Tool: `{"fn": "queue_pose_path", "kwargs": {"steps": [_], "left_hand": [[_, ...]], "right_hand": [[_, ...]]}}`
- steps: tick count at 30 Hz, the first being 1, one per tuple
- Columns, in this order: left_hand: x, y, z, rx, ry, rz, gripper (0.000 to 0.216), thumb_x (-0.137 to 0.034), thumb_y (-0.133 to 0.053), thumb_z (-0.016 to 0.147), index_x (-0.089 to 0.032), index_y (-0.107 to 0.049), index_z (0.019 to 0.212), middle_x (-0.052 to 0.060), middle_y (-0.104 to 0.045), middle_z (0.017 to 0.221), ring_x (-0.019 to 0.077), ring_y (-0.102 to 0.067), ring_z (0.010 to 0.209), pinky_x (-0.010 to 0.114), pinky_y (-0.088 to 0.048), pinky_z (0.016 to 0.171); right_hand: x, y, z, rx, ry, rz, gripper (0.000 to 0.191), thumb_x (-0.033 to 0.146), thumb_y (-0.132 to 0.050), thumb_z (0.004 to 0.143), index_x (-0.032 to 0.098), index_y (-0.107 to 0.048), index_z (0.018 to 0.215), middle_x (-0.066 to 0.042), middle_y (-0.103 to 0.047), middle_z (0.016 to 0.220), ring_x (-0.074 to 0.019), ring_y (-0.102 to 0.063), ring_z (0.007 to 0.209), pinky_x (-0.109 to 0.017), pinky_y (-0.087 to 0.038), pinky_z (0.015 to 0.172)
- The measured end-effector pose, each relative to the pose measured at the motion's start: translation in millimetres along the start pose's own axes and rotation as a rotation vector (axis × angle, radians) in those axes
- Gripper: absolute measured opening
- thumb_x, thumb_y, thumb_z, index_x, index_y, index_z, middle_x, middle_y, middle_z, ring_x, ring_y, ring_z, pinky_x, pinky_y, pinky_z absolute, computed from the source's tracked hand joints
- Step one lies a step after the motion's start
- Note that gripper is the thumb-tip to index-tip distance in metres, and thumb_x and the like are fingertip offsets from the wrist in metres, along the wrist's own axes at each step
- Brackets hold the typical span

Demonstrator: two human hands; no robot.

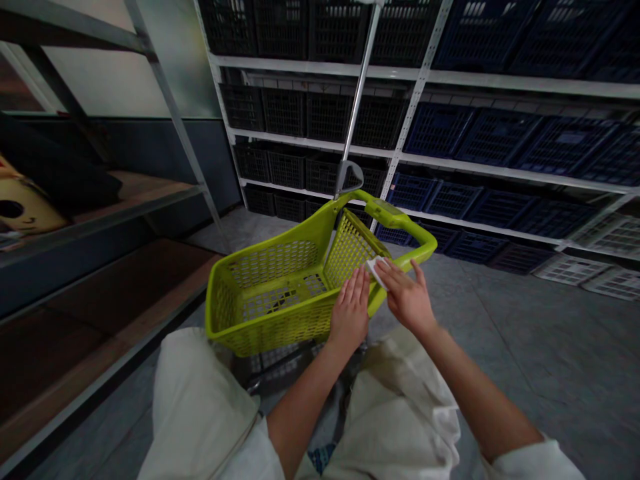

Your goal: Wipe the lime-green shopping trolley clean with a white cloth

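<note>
A lime-green shopping cart [273, 313] stands in front of me, its basket walls perforated and its inside holding no goods. On the side rim nearest me lies my left hand [351, 308], fingers stretched flat and holding nothing. My right hand [407, 293] is just beside it, pressing a small white cloth [376, 272] against the cart where the side rim meets the handle frame. The fingers cover part of the cloth. The handle bar [387, 212] curves away at the back right, beyond both hands.
Shelving with black crates [285, 110] and blue crates [445, 130] spans the back; white crates [570, 271] sit low at right. A metal pole [360, 87] rises behind the cart. Another rack [150, 193] stands close on the left. My knees [200, 400] flank the cart's near side.
</note>
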State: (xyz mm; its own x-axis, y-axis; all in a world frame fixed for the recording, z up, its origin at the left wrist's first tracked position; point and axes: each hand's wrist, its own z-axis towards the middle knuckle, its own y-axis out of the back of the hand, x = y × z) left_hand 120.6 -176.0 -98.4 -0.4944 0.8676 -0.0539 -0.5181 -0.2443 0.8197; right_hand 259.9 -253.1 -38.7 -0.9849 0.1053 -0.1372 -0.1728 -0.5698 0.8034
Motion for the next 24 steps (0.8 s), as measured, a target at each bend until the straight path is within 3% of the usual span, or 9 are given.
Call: {"fn": "queue_pose_path", "kwargs": {"steps": [4, 7, 11, 14, 16, 18, 20, 24], "left_hand": [[1.1, -1.5, -0.5, -0.003, -0.002, 0.006, 0.074, -0.012, -0.041, 0.088, -0.002, -0.016, 0.157, 0.014, -0.013, 0.167, 0.0239, -0.012, 0.155, 0.04, -0.025, 0.125], [0.7, -1.7, -0.3, -0.016, 0.0, 0.004, 0.076, -0.012, -0.042, 0.086, -0.002, -0.015, 0.157, 0.014, -0.014, 0.167, 0.0235, -0.012, 0.155, 0.04, -0.026, 0.124], [-0.1, -1.0, 0.1, -0.017, -0.006, -0.02, 0.076, -0.013, -0.042, 0.087, -0.002, -0.015, 0.157, 0.014, -0.013, 0.167, 0.024, -0.01, 0.155, 0.041, -0.027, 0.124], [-0.3, -2.0, 0.3, -0.011, -0.005, -0.024, 0.076, -0.011, -0.042, 0.086, -0.002, -0.016, 0.157, 0.015, -0.015, 0.166, 0.0244, -0.011, 0.155, 0.043, -0.027, 0.124], [-0.3, -2.8, 0.3, -0.006, -0.001, -0.016, 0.077, -0.01, -0.043, 0.086, -0.001, -0.015, 0.157, 0.016, -0.016, 0.166, 0.0244, -0.011, 0.155, 0.043, -0.028, 0.124], [-0.1, -3.4, 0.3, -0.001, -0.002, -0.008, 0.078, -0.01, -0.044, 0.086, -0.001, -0.014, 0.157, 0.015, -0.014, 0.166, 0.0241, -0.011, 0.155, 0.042, -0.027, 0.124], [-0.2, -3.6, 0.3, -0.004, -0.003, -0.007, 0.078, -0.011, -0.043, 0.086, -0.002, -0.013, 0.157, 0.014, -0.012, 0.167, 0.0235, -0.01, 0.155, 0.041, -0.027, 0.124], [-1.0, -3.7, 0.7, -0.028, 0.002, -0.018, 0.078, -0.012, -0.041, 0.087, -0.004, -0.01, 0.158, 0.013, -0.013, 0.167, 0.0228, -0.011, 0.155, 0.041, -0.027, 0.124]], "right_hand": [[-69.1, 3.0, 3.6, -0.125, -0.198, -0.047, 0.053, 0.01, -0.042, 0.087, 0.024, -0.058, 0.135, -0.007, -0.063, 0.14, -0.0229, -0.056, 0.134, -0.054, -0.014, 0.122], [-88.2, -0.5, 7.2, -0.209, -0.335, -0.063, 0.051, 0.011, -0.042, 0.086, 0.023, -0.061, 0.132, -0.008, -0.064, 0.138, -0.0247, -0.056, 0.133, -0.057, -0.018, 0.12], [-39.7, -6.9, 8.5, -0.2, -0.28, -0.069, 0.05, 0.011, -0.043, 0.087, 0.022, -0.06, 0.132, -0.009, -0.064, 0.138, -0.0245, -0.055, 0.134, -0.054, -0.015, 0.121], [5.2, -6.2, 6.7, -0.057, -0.079, -0.008, 0.053, 0.009, -0.044, 0.086, 0.019, -0.057, 0.136, -0.008, -0.062, 0.141, -0.0215, -0.052, 0.136, -0.048, -0.013, 0.123], [12.8, -2.9, 5.1, 0.015, 0.031, 0.021, 0.056, 0.008, -0.044, 0.086, 0.02, -0.054, 0.14, -0.007, -0.059, 0.145, -0.0203, -0.051, 0.138, -0.047, -0.011, 0.124], [-3.4, 1.2, 3.9, 0.035, 0.072, 0.022, 0.058, 0.008, -0.044, 0.086, 0.022, -0.051, 0.142, -0.006, -0.058, 0.146, -0.0201, -0.051, 0.138, -0.048, -0.01, 0.124], [-36.8, 4.4, 3.2, 0.002, 0.025, -0.002, 0.058, 0.009, -0.044, 0.087, 0.024, -0.051, 0.142, -0.006, -0.059, 0.145, -0.0208, -0.052, 0.136, -0.051, -0.01, 0.124], [-94.1, 2.9, 4.1, -0.172, -0.254, -0.068, 0.054, 0.01, -0.042, 0.086, 0.023, -0.058, 0.136, -0.008, -0.063, 0.14, -0.0241, -0.055, 0.134, -0.055, -0.018, 0.12]]}}
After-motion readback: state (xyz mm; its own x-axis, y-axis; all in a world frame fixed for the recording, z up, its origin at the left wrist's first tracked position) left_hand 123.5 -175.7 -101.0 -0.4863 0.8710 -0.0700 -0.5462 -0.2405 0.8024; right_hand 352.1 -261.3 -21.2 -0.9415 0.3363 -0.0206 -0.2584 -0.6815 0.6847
